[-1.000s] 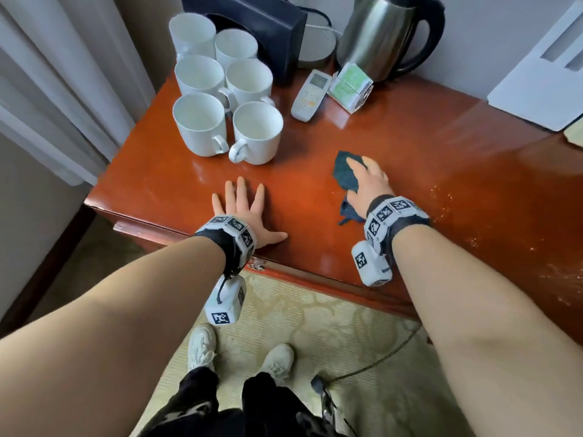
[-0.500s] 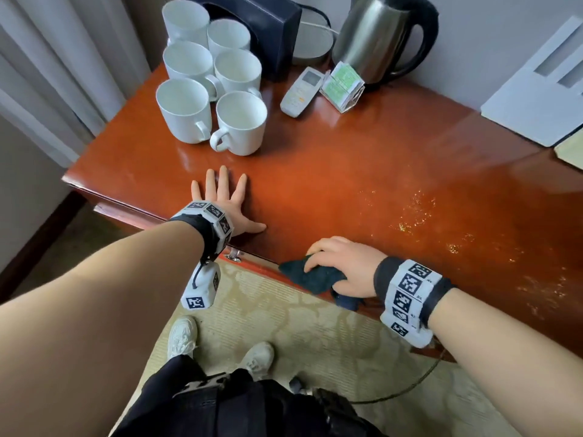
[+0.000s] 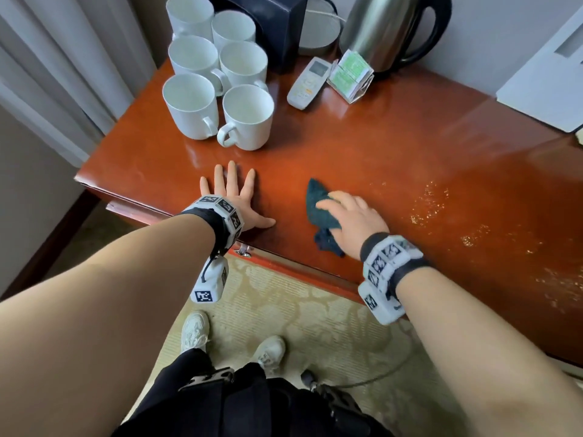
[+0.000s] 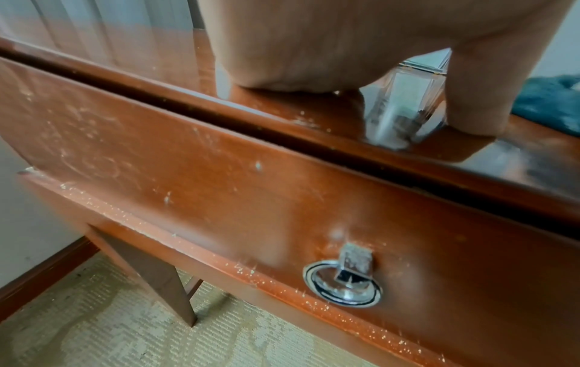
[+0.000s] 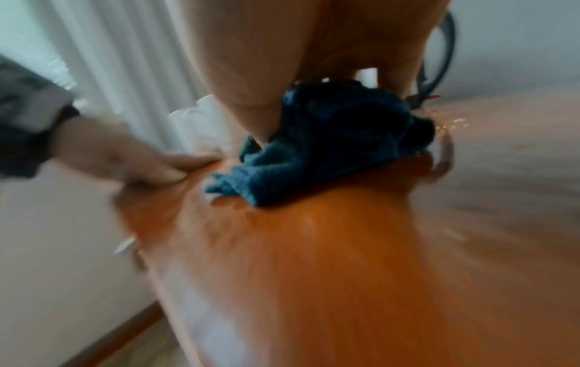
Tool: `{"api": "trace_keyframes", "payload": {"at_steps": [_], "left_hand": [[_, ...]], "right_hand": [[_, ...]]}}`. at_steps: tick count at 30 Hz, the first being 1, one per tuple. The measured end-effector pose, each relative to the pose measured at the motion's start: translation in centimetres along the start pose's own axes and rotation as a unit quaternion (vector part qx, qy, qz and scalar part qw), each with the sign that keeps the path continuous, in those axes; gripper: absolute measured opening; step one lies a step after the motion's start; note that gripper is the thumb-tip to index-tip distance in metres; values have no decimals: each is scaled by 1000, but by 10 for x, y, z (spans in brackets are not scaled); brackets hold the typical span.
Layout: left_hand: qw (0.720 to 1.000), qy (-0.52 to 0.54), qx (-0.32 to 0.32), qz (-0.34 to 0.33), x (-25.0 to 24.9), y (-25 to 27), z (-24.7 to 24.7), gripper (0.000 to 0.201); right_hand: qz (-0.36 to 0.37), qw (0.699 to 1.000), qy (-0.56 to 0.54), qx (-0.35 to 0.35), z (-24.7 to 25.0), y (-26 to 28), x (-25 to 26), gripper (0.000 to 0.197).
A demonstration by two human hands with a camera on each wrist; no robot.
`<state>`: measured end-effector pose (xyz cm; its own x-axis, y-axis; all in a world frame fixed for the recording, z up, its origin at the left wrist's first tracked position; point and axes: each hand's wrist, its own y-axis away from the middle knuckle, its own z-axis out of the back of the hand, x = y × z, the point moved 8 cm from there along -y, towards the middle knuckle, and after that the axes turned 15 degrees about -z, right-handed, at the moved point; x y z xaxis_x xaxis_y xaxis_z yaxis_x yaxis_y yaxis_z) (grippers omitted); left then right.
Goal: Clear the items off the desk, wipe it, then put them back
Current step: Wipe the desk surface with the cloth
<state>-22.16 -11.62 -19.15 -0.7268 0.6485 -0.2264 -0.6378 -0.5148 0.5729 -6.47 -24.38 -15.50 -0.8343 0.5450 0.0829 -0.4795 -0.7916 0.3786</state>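
Observation:
The red-brown desk [image 3: 378,146] shows in the head view. My left hand [image 3: 236,197] lies flat on it near the front edge, fingers spread; the left wrist view shows its palm [image 4: 313,49] resting on the top. To its right, my right hand [image 3: 350,212] presses a bunched dark teal cloth [image 3: 318,203] onto the desk, thumb and fingers curled round it. The right wrist view is blurred, with the cloth [image 5: 329,139] under the hand. Pale crumbs [image 3: 432,203] lie scattered to the right of the cloth.
Several white mugs [image 3: 246,118] stand at the back left, beside a remote [image 3: 307,83], a clear holder of green packets [image 3: 350,75], a steel kettle [image 3: 385,29] and a black box [image 3: 277,23]. A white sheet [image 3: 542,80] lies back right. A drawer ring handle [image 4: 342,285] sits below.
My right hand swept the cloth from mid-desk down to the front edge, then back up onto the surface beside my left hand. The left hand stayed flat in place.

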Motion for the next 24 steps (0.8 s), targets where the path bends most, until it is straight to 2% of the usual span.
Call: {"api": "trace_keyframes", "payload": {"at_steps": [3, 5, 7, 10, 12, 14, 17, 21, 24], "left_hand": [[1000, -2, 0, -1, 1, 1, 2, 111], [1000, 3, -4, 1, 0, 3, 2, 111], [1000, 2, -20, 11, -3, 3, 8, 110], [999, -5, -48, 8, -20, 3, 14, 99], [998, -11, -68, -9, -36, 2, 14, 92], [997, -19, -72, -25, -51, -1, 9, 86], [996, -33, -68, -42, -70, -5, 2, 79], [996, -41, -56, -60, -92, -12, -2, 78], [996, -52, -35, -65, -99, -17, -8, 81]], "right_hand": [[77, 995, 40, 44, -19, 49, 0, 56], [93, 991, 43, 85, -28, 70, -8, 55], [66, 994, 7, 83, -20, 71, -16, 57], [6, 997, -73, 1, -2, 57, -9, 58], [6, 995, -92, -24, -4, 51, 11, 55], [17, 998, -63, -21, -18, 53, 20, 54], [-27, 997, -63, -20, -31, 63, -18, 53], [-148, 984, -98, -20, -31, 82, -93, 49], [-172, 976, -135, 6, -19, 86, -111, 50]]}}
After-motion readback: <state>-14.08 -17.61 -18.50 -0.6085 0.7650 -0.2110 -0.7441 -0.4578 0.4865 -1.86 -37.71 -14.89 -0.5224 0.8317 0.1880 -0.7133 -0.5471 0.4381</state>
